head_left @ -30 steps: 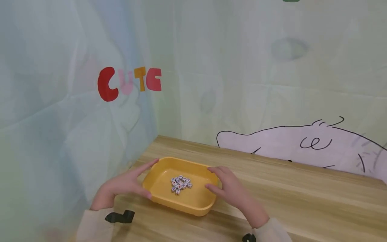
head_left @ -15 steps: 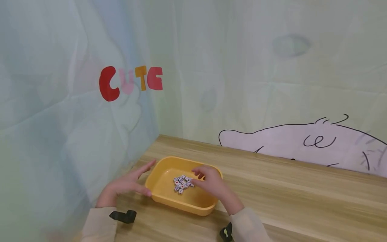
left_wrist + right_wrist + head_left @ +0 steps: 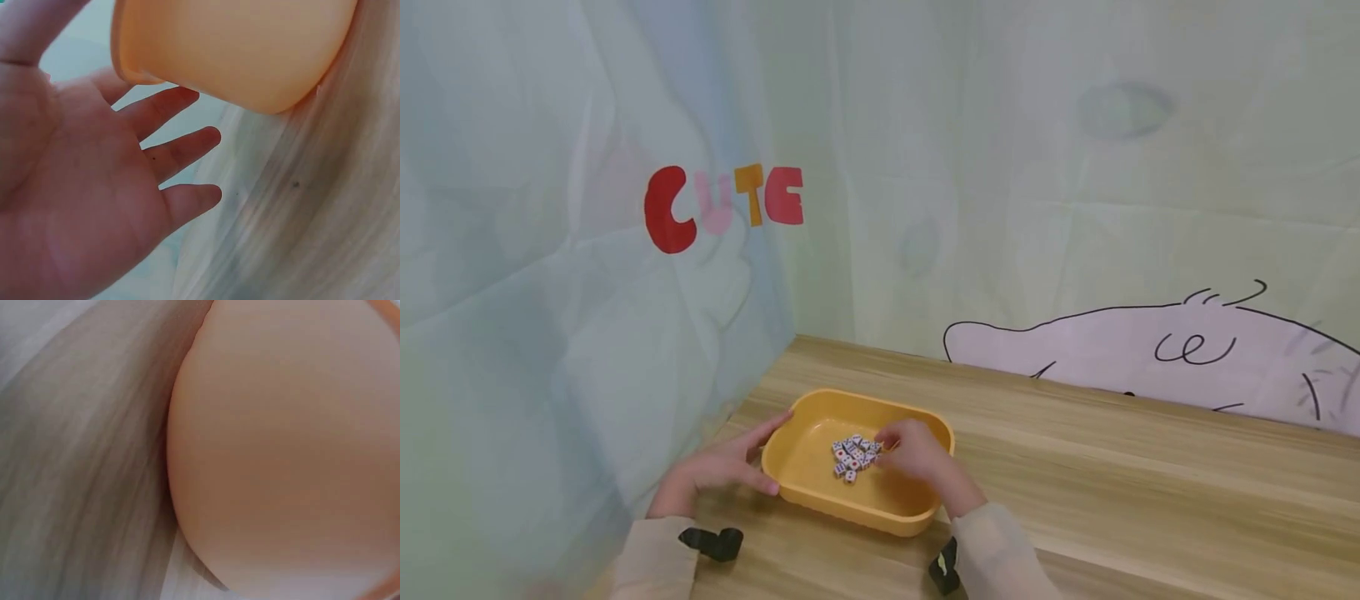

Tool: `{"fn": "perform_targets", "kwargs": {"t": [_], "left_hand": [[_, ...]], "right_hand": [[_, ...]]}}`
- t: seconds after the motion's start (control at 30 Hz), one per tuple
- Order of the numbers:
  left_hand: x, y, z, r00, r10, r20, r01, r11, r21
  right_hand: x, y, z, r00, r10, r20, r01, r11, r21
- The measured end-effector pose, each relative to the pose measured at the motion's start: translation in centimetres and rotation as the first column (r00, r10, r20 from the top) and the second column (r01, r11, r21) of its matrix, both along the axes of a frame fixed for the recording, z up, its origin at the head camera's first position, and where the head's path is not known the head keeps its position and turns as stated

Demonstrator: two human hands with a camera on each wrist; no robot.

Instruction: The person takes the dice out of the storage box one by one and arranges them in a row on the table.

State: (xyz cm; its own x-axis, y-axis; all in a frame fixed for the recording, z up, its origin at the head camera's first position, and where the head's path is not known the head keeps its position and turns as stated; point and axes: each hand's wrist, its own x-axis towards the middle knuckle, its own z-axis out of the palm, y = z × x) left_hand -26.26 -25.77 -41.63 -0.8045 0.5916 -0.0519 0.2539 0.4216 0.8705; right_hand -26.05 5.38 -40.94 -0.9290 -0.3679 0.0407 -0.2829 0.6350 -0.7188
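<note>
A yellow plastic tray (image 3: 850, 498) with rounded corners sits on the wooden table. Several small white dice (image 3: 853, 456) lie in a loose pile on its floor. My left hand (image 3: 718, 468) spreads along the tray's left side, thumb at the near corner and fingers toward the far one. Seen from the left wrist, that hand (image 3: 94, 169) has its fingers extended beside the tray's outer wall (image 3: 244, 56). My right hand (image 3: 917, 458) reaches inside the tray, fingers bent at the right edge of the pile. Whether a die is between them cannot be made out.
Wooden tabletop (image 3: 1120, 492) extends to the right of the tray. A pale fabric wall (image 3: 512, 333) with colored letters rises close on the left. Another fabric sheet (image 3: 1000, 208) with a cartoon animal drawing (image 3: 1105, 350) hangs along the back edge.
My right hand has left the tray's right rim and moved left and inward to the dice, its fingers drawing closer together. My left hand stays at the left side.
</note>
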Motion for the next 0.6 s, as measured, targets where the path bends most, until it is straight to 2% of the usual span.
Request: {"fn": "perform_targets", "kwargs": {"t": [0.1, 0.2, 0.4, 0.6], "left_hand": [[0.02, -0.04, -0.13, 1.0, -0.013, -0.02, 0.013, 1.0, -0.001], [0.01, -0.1, -0.38, 1.0, -0.01, -0.001, 0.01, 1.0, 0.015], [-0.24, -0.08, -0.86, 0.998, -0.01, 0.067, 0.005, 0.997, 0.073], [-0.42, -0.19, -1.0, 0.997, -0.025, 0.076, 0.018, 0.995, 0.097]], "right_hand": [[-0.19, -0.14, 0.03, 0.996, -0.057, 0.069, 0.057, 0.998, 0.001], [-0.29, -0.37, -0.13, 0.986, -0.105, 0.129, 0.104, 0.994, 0.014], [-0.48, -0.57, -0.56, 0.978, -0.135, 0.161, 0.132, 0.991, 0.028], [-0.66, -0.69, -0.71, 0.974, -0.14, 0.176, 0.136, 0.99, 0.035]]}}
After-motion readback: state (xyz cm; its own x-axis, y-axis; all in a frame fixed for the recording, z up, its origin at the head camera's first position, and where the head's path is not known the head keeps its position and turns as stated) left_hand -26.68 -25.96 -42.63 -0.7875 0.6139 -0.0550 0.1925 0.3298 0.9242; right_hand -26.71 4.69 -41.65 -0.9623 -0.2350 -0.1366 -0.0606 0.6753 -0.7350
